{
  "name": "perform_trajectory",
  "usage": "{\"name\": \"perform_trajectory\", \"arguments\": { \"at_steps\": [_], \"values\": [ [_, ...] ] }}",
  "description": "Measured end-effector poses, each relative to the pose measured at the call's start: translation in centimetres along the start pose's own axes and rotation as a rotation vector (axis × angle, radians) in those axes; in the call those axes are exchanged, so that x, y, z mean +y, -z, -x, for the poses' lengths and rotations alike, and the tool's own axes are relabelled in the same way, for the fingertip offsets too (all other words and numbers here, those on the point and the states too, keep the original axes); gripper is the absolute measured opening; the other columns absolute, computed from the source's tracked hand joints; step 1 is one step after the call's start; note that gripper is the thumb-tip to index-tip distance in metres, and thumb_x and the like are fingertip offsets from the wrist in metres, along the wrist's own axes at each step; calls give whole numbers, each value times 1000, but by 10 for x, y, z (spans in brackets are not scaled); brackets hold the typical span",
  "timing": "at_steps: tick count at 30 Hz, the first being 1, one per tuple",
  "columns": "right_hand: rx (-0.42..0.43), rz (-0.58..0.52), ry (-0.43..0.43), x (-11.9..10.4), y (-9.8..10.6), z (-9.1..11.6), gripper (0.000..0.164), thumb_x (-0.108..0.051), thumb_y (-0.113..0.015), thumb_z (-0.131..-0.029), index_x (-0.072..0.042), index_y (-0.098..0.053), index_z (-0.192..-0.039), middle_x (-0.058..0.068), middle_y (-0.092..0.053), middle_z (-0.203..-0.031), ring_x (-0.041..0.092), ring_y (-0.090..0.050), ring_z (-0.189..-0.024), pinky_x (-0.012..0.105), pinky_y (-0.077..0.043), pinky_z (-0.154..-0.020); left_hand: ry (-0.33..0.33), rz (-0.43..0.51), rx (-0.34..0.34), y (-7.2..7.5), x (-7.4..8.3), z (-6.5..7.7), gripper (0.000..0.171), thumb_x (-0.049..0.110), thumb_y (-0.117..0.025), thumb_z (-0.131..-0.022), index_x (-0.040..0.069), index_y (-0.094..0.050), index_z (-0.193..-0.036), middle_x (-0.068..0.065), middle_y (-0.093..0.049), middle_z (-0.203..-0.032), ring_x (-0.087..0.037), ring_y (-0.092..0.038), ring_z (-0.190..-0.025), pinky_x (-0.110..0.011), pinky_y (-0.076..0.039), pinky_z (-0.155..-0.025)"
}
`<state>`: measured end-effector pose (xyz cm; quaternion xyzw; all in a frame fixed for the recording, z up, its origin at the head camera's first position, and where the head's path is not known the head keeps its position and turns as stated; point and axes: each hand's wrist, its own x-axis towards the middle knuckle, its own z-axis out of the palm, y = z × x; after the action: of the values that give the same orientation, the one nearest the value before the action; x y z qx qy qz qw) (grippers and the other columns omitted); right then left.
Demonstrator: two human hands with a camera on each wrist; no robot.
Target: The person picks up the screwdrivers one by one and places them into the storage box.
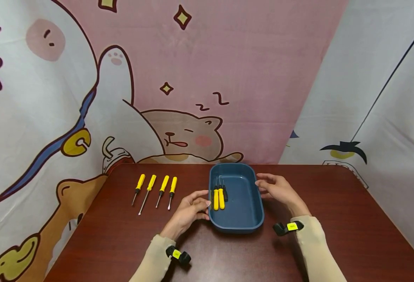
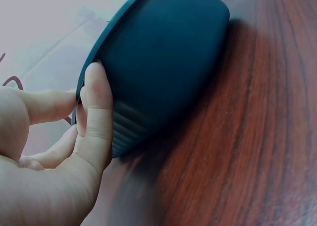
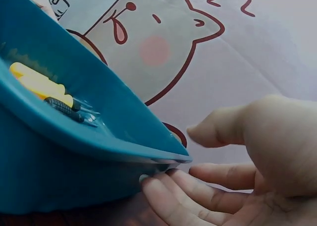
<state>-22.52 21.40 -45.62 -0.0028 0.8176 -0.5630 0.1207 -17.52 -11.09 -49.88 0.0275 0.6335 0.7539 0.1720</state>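
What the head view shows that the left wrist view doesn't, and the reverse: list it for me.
Head view only: the row of four yellow-handled screwdrivers on the table, and the tools lying inside the blue tray.

Left wrist view only: pale bands on the tray's outer wall, beside the left hand.

Both: the left hand at the tray's rim, the tray itself, part of the table and the wall cloth.
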Motion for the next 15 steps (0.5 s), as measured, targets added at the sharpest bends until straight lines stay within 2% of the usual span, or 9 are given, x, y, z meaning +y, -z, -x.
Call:
{"name": "perform_trajectory", "arguments": {
  "at_steps": [8, 15],
  "values": [
    [31, 32, 18, 6, -2, -3, 47, -14, -59, -103, 2, -50, -146, 26, -67, -125, 21, -72, -95, 37, -65, -79, -2, -8, 0, -1, 0, 0, 51, 7, -66, -98, 2, -50, -146, -15, -65, -104, -17, -64, -75, -28, -62, -68],
    [43, 37, 15, 4, -4, -2, 44, -11, -59, -102, 3, -53, -143, 25, -69, -120, 18, -71, -87, 34, -65, -74, -12, -31, 7, -2, 2, 0, 52, 7, -66, -98, -1, -48, -146, -16, -65, -103, -17, -64, -74, -28, -62, -67]
  ]
}}
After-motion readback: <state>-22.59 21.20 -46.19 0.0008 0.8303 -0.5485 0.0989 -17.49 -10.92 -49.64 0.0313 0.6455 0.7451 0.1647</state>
